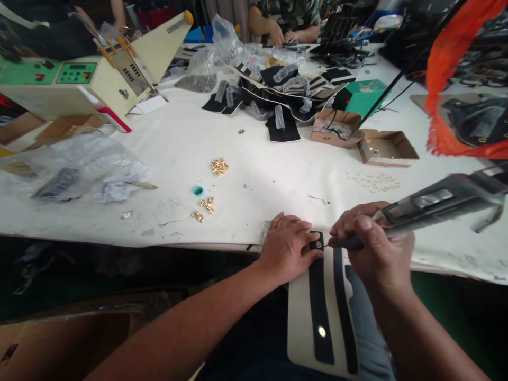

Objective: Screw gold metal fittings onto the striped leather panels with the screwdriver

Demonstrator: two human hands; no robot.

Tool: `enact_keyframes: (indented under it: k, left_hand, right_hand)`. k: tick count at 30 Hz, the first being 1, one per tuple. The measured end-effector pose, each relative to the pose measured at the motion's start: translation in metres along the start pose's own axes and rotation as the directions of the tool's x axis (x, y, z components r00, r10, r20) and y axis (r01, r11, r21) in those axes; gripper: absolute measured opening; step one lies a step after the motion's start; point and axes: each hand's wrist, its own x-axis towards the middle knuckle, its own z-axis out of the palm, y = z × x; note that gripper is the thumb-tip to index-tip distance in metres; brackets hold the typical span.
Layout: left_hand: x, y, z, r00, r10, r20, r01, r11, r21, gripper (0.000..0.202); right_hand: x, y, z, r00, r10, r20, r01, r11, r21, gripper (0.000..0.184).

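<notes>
Here's the white-covered counter [166, 143], broad enough to spread supplies far while the near edge serves the hands. On the far side sits a heap of black-and-cream flat pieces [254, 98], apparently parked clear of the elbows. Now the flat cream panel with black stripes [299, 323]: top end on the counter's near edge, the rest draped over the lap, probably so the lap takes its weight. In from the right comes a long dark grey hand tool [436, 203], the right hand [379, 246] wrapped round its front end, likely for fine aim. The left hand [288, 246] lies spread, finger and thumb either side of a small black tab [318, 244], seemingly bracing it; the tool's thin tip is just beside, contact unclear. Left, shiny gold clasps [220, 165] sit in small clusters, presumably for easy picking, near a little blue round cap [198, 191].
</notes>
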Motion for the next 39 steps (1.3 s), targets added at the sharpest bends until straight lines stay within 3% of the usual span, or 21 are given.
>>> enact_keyframes:
  k: [6, 16, 22, 31, 39]
  left_hand:
    - [0.0, 0.001, -0.002, 1.0, 0.006, 0.003, -0.006, 1.0, -0.002, 0.032]
    - [0.0, 0.0, -0.002, 1.0, -0.009, 0.028, 0.009, 1.0, -0.004, 0.033]
    - [0.0, 0.001, -0.002, 0.999, -0.012, 0.037, 0.012, 1.0, 0.001, 0.032]
    - [0.001, 0.003, -0.004, 1.0, -0.021, 0.018, 0.021, 1.0, -0.005, 0.029]
    - [0.0, 0.003, -0.003, 0.998, -0.035, 0.06, 0.035, 0.999, 0.003, 0.028]
  right_hand:
    - [-0.003, 0.014, 0.001, 0.999, -0.045, -0.023, 0.041, 0.989, -0.143, 0.039]
    - [-0.001, 0.015, 0.003, 1.0, -0.022, 0.014, 0.022, 1.0, 0.022, 0.025]
    - [-0.003, 0.018, 0.0, 1.0, -0.024, 0.003, 0.025, 0.992, -0.128, 0.03]
    - [0.0, 0.027, -0.005, 0.966, -0.073, 0.247, 0.064, 0.997, 0.046, 0.013]
    - [0.006, 0.031, -0.007, 0.926, -0.054, 0.374, -0.02, 0.981, 0.193, 0.011]
